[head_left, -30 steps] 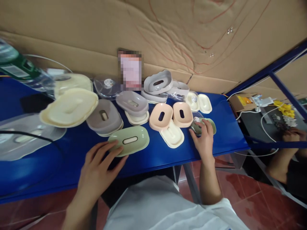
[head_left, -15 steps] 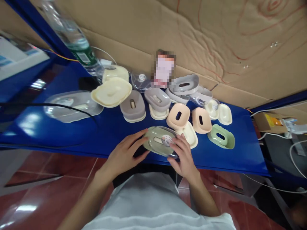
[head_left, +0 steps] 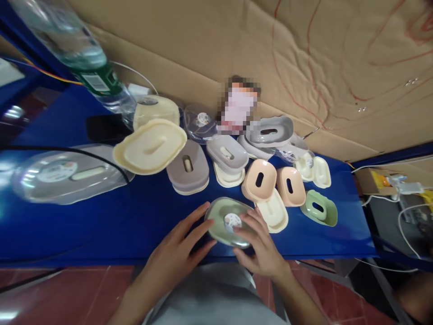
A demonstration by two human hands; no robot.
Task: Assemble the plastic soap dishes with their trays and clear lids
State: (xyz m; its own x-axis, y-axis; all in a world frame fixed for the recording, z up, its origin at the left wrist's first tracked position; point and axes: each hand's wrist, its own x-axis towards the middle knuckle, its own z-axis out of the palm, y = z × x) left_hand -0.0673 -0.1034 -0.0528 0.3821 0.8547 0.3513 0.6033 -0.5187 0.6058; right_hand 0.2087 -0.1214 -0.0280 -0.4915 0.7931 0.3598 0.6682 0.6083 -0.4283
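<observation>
Glare marks the clear lid (head_left: 220,220) and blue table (head_left: 145,221); the bottle (head_left: 96,81) looks stretched.

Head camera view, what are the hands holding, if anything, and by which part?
A green dish under a clear lid, held at its two ends: left hand at the left end, right hand at the right, near the round sticker.

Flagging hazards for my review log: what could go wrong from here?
The clear-lidded green oval plastic dish might slip, since the left hand and right hand seem to meet it mainly with fingertips. The right hand sits close to the shallow cream plastic tray and could nudge it, perhaps shifting the peach rounded plastic dish overlapping it.
</observation>
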